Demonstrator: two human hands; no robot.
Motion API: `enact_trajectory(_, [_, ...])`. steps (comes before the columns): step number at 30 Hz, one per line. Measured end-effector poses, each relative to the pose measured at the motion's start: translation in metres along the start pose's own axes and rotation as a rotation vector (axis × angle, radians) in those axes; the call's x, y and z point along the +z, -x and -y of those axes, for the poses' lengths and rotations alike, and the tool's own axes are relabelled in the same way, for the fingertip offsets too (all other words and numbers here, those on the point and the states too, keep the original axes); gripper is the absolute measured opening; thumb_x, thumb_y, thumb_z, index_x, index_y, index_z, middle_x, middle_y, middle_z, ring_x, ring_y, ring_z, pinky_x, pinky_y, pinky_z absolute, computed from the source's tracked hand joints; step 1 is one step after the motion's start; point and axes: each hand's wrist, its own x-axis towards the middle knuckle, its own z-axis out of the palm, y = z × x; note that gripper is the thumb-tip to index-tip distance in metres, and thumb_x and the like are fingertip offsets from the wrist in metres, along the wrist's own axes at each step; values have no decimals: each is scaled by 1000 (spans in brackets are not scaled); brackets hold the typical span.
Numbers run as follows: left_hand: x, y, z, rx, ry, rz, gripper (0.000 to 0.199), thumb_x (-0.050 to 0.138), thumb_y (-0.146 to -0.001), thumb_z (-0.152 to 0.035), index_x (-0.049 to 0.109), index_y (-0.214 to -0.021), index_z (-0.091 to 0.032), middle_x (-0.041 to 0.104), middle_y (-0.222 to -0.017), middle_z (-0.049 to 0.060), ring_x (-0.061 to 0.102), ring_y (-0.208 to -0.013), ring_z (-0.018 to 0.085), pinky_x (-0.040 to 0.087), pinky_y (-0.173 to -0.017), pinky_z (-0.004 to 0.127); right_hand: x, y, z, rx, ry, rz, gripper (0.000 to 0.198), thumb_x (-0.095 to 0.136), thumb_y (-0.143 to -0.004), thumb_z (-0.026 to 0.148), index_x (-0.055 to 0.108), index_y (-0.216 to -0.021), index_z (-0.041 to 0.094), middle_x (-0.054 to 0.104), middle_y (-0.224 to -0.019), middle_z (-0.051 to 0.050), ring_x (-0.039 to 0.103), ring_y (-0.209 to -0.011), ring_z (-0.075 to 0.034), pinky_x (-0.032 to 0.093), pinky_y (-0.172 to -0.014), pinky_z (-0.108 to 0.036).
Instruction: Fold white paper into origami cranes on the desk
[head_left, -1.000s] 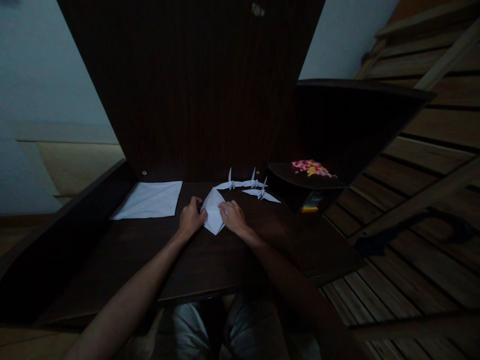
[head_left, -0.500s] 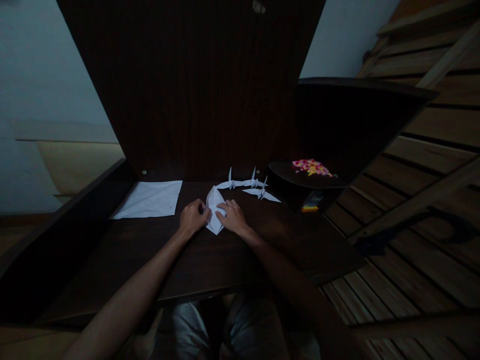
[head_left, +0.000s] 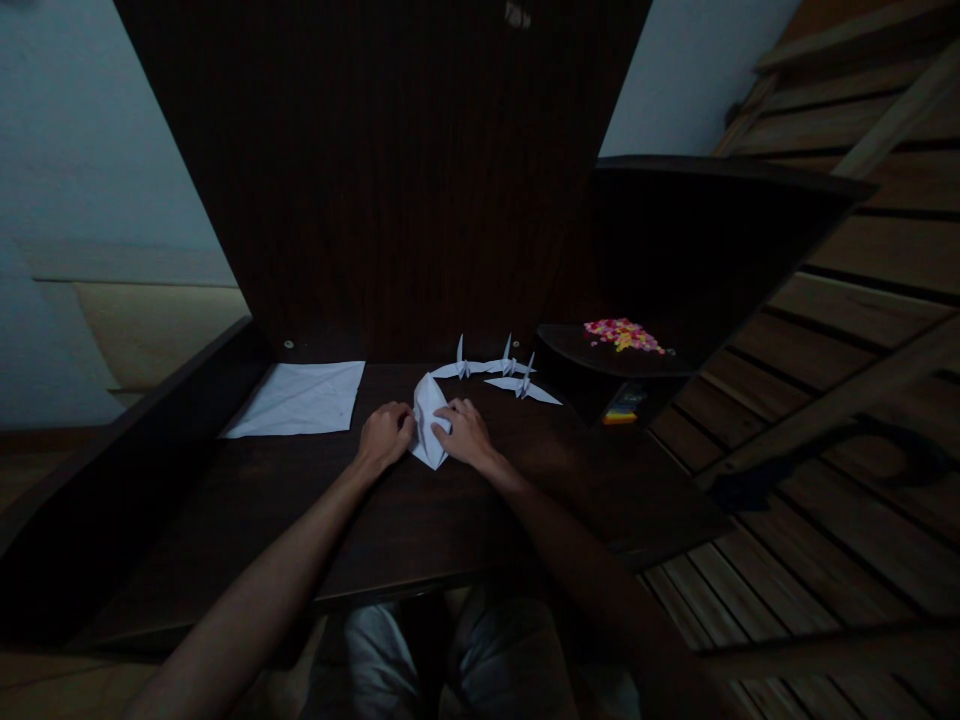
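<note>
A folded white sheet of paper (head_left: 431, 418) lies on the dark desk between my hands, its pointed ends toward and away from me. At its left edge my left hand (head_left: 385, 436) is closed, fingers curled against the paper; the exact fingertip grip is hard to see. From the right, my right hand (head_left: 466, 434) holds the same paper, with thumb and fingers on its right side. Just beyond stand three folded paper cranes (head_left: 464, 368), with spread wings, near the back panel.
A flat, creased white sheet (head_left: 304, 398) lies on the desk (head_left: 375, 540) at the left. To the right, small pink and yellow pieces (head_left: 624, 335) sit on a low shelf (head_left: 570, 345). Under that shelf is a yellow-orange item (head_left: 619, 417). A dark panel (head_left: 390, 180) rises behind.
My left fingers have drawn back slightly from over the paper to its left edge, and a fold on that side now shows. My right hand stays almost still.
</note>
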Motion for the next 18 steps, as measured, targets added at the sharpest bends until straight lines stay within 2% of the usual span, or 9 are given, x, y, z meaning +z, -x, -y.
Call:
enact_trajectory(5, [3, 0, 0, 12, -53, -26, 17, 50, -78, -26, 66, -80, -18, 65, -86, 8, 62, -85, 23, 48, -78, 32, -2, 0, 1, 12, 5, 30, 25, 57, -85, 31, 67, -105, 21, 57, -102, -8, 47, -100, -23, 40, -91, -37])
enact_trajectory(10, [5, 2, 3, 59, -38, -18, 15, 54, -76, -28, 66, -79, -19, 63, -89, 7, 60, -89, 24, 49, -82, 34, -1, 0, 0, 11, 0, 27, 25, 56, -86, 31, 67, -105, 20, 58, -103, -8, 46, -100, -22, 40, -91, -36])
enact_trajectory(18, [10, 0, 11, 187, -10, -4, 25, 54, -76, -29, 69, -94, -19, 60, -102, 9, 55, -97, 26, 48, -90, 40, 0, 0, 0, -5, -5, -1, 25, 56, -85, 30, 68, -103, 19, 58, -100, -8, 48, -98, -23, 42, -88, -36])
